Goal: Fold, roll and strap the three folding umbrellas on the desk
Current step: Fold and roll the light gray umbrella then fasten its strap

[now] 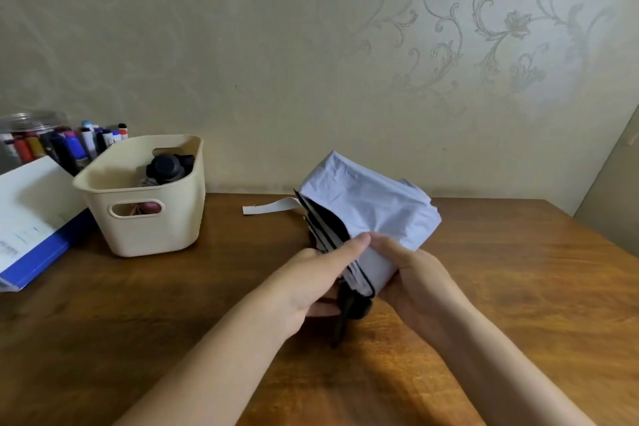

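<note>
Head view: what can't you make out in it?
All in the head view:
umbrella handle: mostly hidden by the left hand and right hand.
basket contents: its wall hides all but a dark knob.
folder: cut off by the left edge; print too small.

My forearms angled inward; my left hand [311,282] and right hand [416,278], thumbs nearly touching, gripped the pale lilac fabric folding umbrella [363,204].

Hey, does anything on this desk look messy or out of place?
Only the pale umbrella, held by the left hand and right hand: its canopy is bunched, not rolled, and its strap hangs loose toward the basket. Nothing spilled or broken.
</note>
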